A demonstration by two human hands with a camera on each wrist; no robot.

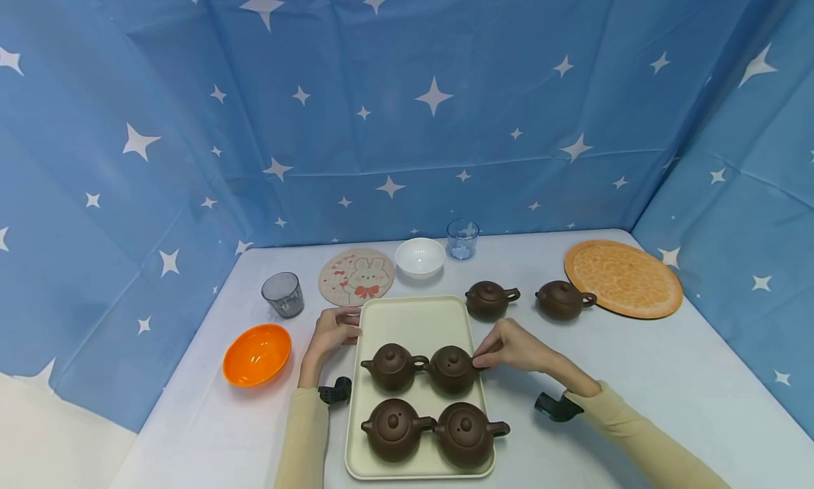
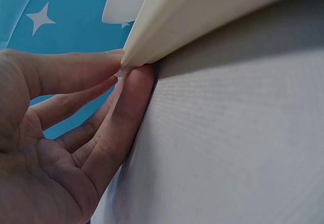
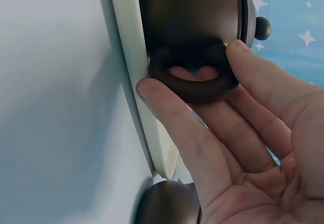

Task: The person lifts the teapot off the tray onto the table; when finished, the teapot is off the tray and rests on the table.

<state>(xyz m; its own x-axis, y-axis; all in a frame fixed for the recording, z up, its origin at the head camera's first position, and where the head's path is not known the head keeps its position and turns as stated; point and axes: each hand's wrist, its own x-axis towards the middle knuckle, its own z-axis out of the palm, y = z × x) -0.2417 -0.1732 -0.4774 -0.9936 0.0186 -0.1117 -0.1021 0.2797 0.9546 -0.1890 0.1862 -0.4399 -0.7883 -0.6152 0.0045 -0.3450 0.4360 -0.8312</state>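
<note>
My left hand (image 1: pixel 332 333) pinches the left edge of a cream tray (image 1: pixel 416 319); in the left wrist view the rim (image 2: pixel 139 46) sits between thumb and fingertips. On the tray stand several dark brown teapots, in a back pair and a front pair. My right hand (image 1: pixel 514 346) holds the handle of the back-right teapot (image 1: pixel 450 377), with thumb and fingers around it in the right wrist view. Beside it is the back-left teapot (image 1: pixel 389 370). The front-left teapot (image 1: pixel 391 439) and front-right teapot (image 1: pixel 469 446) are nearer me, spouts pointing left.
Behind the tray's right corner stand two more teapots, one (image 1: pixel 487 302) near the tray and another (image 1: pixel 559 302) beside a round tan mat (image 1: pixel 623 280). A bunny mat (image 1: pixel 346 277), white bowl (image 1: pixel 421 258) and blue glass (image 1: pixel 462 240) lie behind. Leftward are a grey glass (image 1: pixel 283 295) and orange bowl (image 1: pixel 257 356).
</note>
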